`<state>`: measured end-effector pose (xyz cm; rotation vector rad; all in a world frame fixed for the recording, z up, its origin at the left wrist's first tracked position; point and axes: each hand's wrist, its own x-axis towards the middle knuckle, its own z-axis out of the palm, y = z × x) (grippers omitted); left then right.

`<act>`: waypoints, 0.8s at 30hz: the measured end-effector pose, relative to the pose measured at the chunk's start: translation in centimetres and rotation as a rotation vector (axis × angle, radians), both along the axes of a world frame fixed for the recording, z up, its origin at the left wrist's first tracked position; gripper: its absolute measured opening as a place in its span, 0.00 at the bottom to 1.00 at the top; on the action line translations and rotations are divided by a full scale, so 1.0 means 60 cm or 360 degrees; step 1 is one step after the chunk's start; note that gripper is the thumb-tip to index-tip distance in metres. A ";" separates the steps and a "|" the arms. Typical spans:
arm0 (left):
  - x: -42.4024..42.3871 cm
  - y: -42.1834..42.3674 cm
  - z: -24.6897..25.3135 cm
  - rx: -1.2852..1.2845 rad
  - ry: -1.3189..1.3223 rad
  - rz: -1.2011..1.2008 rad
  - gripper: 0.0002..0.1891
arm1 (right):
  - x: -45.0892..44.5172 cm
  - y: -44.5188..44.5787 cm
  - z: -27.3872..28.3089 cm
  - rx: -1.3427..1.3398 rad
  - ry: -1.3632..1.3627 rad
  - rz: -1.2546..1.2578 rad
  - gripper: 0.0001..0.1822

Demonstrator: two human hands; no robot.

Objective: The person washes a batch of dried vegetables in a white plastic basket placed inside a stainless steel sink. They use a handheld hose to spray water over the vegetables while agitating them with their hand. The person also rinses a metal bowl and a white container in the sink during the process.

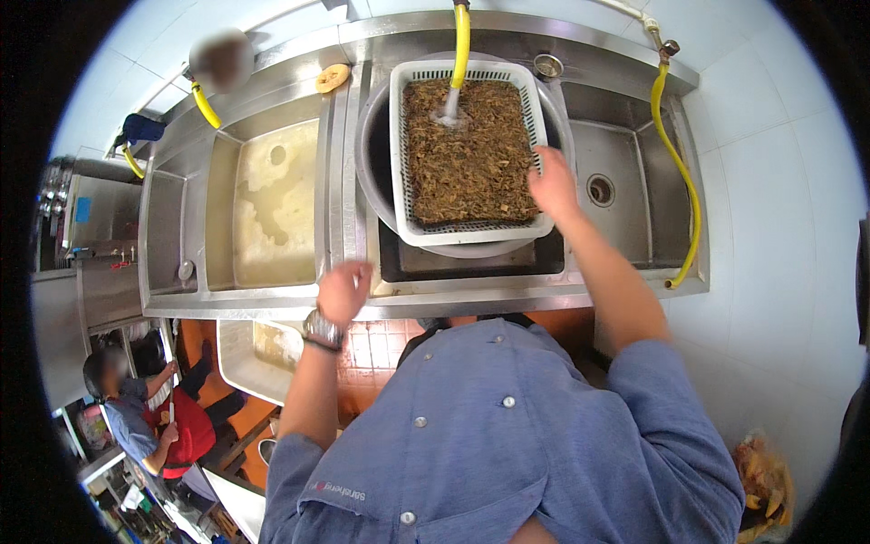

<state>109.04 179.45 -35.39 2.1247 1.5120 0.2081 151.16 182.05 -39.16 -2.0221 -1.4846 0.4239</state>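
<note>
A white plastic basket [469, 238] filled with wet, shredded brown plant matter [469, 156] rests on a large round metal basin [372, 163] in the middle sink. Water pours from a yellow hose [461, 47] onto the upper part of the matter. My right hand [556, 182] is at the basket's right rim, its fingers reaching over the inner edge; how firmly they hold cannot be seen. Near the sink's front ledge, my left hand [343, 292] hangs with loosely curled fingers and nothing visible in it. A wristwatch [323, 331] is on that wrist.
The left sink [272, 197] holds shallow cloudy water. A second hose [663, 136] hangs along the right sink [605, 156]. A flat sponge [332, 79] and a small metal strainer [548, 66] lie on the back ledge. A co-worker [163, 415] holds a pole at lower left.
</note>
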 end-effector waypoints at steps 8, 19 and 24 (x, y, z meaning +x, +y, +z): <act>0.095 0.259 0.035 0.0142 0.0881 -0.0436 0.53 | 0.163 0.057 0.032 -0.0894 -0.0859 0.0467 0.44; 0.144 0.318 0.034 0.0058 0.1387 -0.0754 0.62 | 0.202 0.079 0.029 -0.1074 -0.1155 0.0845 0.57; 0.142 0.326 -0.012 -0.0062 0.1461 -0.0769 0.63 | 0.196 0.096 0.027 -0.1126 -0.1233 0.0900 0.59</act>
